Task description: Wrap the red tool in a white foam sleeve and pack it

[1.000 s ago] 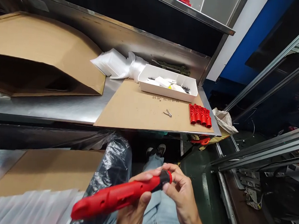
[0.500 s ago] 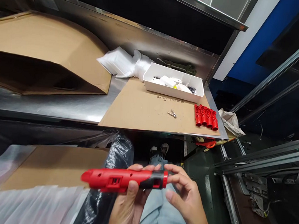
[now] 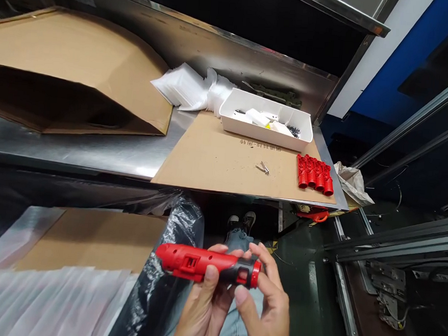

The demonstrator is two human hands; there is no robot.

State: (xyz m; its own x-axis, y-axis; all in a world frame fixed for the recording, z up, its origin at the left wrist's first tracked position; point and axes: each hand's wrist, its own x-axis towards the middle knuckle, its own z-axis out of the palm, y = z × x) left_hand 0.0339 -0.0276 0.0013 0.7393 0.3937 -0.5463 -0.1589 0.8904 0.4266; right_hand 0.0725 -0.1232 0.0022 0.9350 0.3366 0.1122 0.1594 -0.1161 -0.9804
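The left hand [image 3: 202, 304] is gripping the red tool body [image 3: 198, 261] over the lap while the right hand [image 3: 264, 304] is pinching its black-and-red end cap [image 3: 245, 274], seemingly seating it, needing a careful twist

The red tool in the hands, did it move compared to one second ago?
Yes. The red tool has levelled out from its earlier slant; its far tip now overlaps the black plastic bag, no longer the clear sheets.
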